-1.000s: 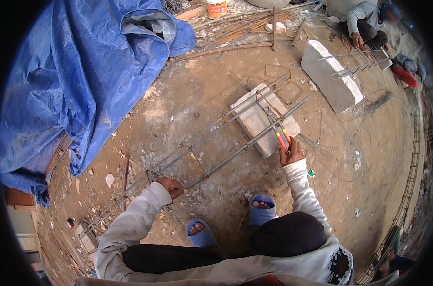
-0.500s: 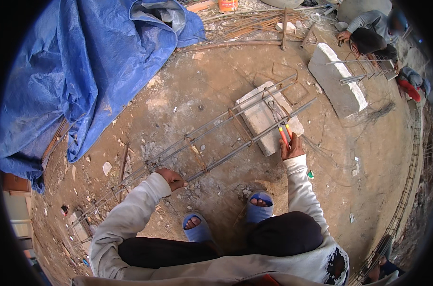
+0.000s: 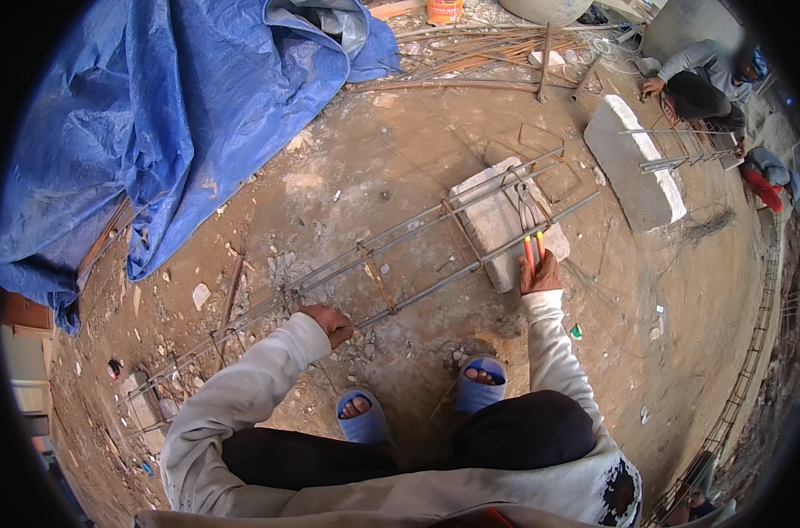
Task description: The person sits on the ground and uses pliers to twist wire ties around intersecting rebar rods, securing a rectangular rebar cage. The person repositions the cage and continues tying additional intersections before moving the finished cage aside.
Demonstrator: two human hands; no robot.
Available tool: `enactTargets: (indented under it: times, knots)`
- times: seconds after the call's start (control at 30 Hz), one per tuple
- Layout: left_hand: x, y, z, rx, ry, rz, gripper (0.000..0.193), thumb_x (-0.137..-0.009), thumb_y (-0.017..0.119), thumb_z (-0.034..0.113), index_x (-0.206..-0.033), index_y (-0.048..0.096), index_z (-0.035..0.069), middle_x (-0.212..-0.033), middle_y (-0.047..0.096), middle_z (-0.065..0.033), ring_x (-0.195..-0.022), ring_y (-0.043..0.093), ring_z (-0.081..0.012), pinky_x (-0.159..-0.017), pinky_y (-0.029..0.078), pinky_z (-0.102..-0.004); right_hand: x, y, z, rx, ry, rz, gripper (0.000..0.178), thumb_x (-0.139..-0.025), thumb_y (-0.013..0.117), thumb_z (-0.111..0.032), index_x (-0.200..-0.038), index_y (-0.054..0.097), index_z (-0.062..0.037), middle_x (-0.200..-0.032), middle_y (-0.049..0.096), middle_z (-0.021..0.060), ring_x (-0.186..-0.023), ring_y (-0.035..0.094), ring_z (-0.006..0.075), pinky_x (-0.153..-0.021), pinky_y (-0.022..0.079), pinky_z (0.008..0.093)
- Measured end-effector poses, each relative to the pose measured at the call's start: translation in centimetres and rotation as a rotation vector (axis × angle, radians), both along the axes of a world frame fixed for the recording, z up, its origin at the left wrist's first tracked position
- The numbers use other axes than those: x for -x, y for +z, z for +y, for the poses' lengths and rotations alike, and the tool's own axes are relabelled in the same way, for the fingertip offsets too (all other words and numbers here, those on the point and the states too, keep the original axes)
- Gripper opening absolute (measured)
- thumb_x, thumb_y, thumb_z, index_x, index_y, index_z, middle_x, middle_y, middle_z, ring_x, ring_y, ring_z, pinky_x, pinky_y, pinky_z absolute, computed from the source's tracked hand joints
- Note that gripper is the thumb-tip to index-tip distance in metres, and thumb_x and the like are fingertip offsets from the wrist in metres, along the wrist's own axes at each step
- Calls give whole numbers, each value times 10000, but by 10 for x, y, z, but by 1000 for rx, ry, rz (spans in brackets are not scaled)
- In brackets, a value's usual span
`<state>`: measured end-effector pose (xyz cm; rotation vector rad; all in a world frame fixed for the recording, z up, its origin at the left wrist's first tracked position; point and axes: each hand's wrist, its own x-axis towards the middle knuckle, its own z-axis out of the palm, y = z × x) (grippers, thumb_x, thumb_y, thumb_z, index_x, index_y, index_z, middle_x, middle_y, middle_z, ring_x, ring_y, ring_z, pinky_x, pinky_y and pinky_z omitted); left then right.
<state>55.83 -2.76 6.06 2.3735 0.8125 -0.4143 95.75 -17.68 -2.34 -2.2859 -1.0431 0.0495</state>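
A long rebar cage [image 3: 422, 231] of grey steel bars and bent stirrups slants across the ground before me. My left hand [image 3: 330, 325] is closed round its near bar, left of the middle. My right hand [image 3: 541, 274] grips a pair of pincers [image 3: 530, 231] by the red and yellow handles. Their metal jaws reach over the cage's far-right part, close to the far bars and a stirrup; whether they bite on wire is too small to tell. Beneath that end lies a pale concrete block [image 3: 492, 216], holding the cage off the ground.
A blue tarpaulin [image 3: 206, 114] covers the far left. Loose stirrups [image 3: 541, 141] lie beyond the cage's right end. Farther right, another person [image 3: 704, 92] crouches by a second concrete slab [image 3: 633, 167] bearing another cage. Rods [image 3: 488, 53] are heaped at the back. Rubble is scattered about.
The whole view has shifted slightly. The pincers stand a little more upright, with their jaws closer to the far bars. My left hand stays closed on the near bar.
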Motion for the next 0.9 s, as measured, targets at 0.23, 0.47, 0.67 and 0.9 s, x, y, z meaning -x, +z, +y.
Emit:
enactTargets:
  times: [0.23,0.47,0.67,0.9]
  knots:
    - [3,-10,-2,44,19,-4,280,-839,585,370,-820,680,108,-766,647,-99,-742,621,-305,-662,485,-392,-10,-6,2,-39,11,-99,511,-833,613,-392,-1160,463,-28,-891,553,178,-735,588,348,-615,482,409]
    - [-2,-4,3,75,56,9,240,-821,616,346,-847,689,119,-804,661,-100,-775,630,-299,-683,491,-381,-20,3,-6,34,43,-234,480,-831,609,-430,-1084,484,-41,-857,561,155,-713,580,343,-589,464,418]
    - [8,20,-12,199,228,-256,291,-845,619,353,-856,690,71,-734,656,-94,-729,638,-212,-674,489,-346,25,-18,-73,43,178,198,502,-832,642,-386,-1121,496,-3,-796,568,157,-654,563,253,-607,465,353]
    - [5,36,-50,1010,317,-536,377,-885,589,368,-761,682,24,-637,613,-23,-594,520,-80,-561,402,-259,57,-43,-160,164,399,83,521,-837,632,-308,-1181,437,32,-894,536,185,-717,537,291,-621,452,348]
